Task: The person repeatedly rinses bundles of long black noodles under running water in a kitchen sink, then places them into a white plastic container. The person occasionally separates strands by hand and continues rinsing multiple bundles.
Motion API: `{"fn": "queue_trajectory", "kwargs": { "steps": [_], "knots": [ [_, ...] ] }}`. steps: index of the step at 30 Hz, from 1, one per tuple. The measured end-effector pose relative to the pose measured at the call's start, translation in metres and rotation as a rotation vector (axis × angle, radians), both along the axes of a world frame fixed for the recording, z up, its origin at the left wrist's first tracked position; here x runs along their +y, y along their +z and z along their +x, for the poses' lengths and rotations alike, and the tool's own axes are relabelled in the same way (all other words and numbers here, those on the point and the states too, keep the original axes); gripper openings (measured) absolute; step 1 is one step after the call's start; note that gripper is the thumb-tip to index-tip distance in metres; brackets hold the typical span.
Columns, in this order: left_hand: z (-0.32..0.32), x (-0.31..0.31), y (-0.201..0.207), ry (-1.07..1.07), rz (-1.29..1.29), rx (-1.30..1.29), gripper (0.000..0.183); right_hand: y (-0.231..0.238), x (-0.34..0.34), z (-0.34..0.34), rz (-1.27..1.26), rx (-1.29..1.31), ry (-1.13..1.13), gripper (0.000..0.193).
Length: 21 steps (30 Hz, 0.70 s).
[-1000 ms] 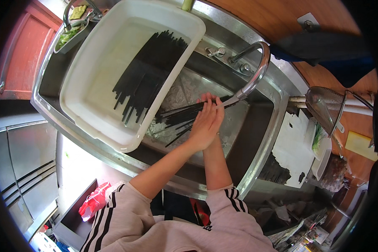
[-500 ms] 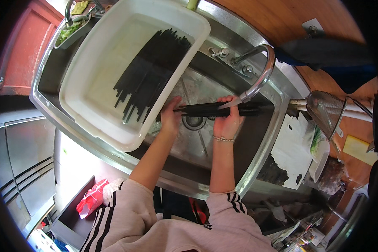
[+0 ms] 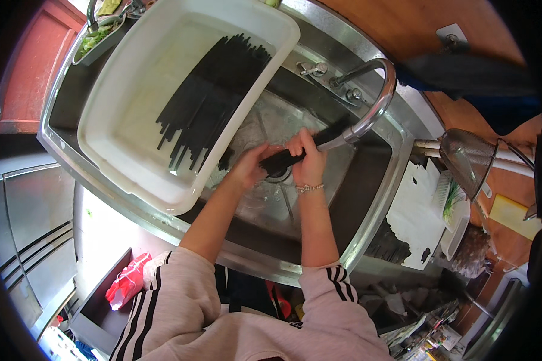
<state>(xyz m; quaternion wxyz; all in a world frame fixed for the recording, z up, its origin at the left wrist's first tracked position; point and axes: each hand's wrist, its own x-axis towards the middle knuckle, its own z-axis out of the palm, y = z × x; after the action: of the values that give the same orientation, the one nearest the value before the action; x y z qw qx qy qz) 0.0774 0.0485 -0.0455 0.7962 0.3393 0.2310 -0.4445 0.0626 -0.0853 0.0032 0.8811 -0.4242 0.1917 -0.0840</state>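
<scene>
A bundle of black chopsticks is held over the sink basin, slanting up to the right. My right hand is closed around its middle. My left hand is closed at the lower left end, its fingers curled against the tips. The curved metal tap reaches in from the right, with its spout crossing over the bundle. To the left, a large white tub holds water and many more black chopsticks, lying side by side. A small dark patch shows beside my left wrist; I cannot make out what it is.
The tub rests across the left part of the steel sink. Tap handles stand at the back. A mesh strainer and a white tray are on the right. A container of greens sits far left.
The bundle has turned from nearly level to slanting, its right end now farther up. My right hand has moved left and up, closer to my left hand, which now curls around the end.
</scene>
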Motion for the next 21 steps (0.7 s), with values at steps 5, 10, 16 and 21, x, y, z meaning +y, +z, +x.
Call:
{"fn": "queue_trajectory", "kwargs": {
  "steps": [5,10,16,21],
  "knots": [
    [0.010,0.016,0.019,-0.506,0.133,-0.581,0.037,-0.001,-0.004,0.003,0.125,0.033,0.090,0.006],
    [-0.004,0.009,0.033,-0.557,0.162,-0.663,0.031,0.010,-0.001,-0.001,0.263,0.023,0.091,0.017],
    [-0.046,-0.004,0.048,-0.626,1.192,-1.236,0.035,0.002,0.008,-0.026,0.163,0.232,-0.237,0.033],
    [-0.054,0.007,0.055,-0.645,0.964,-1.236,0.036,0.000,0.000,-0.038,0.238,0.292,-0.183,0.047]
  ]
}}
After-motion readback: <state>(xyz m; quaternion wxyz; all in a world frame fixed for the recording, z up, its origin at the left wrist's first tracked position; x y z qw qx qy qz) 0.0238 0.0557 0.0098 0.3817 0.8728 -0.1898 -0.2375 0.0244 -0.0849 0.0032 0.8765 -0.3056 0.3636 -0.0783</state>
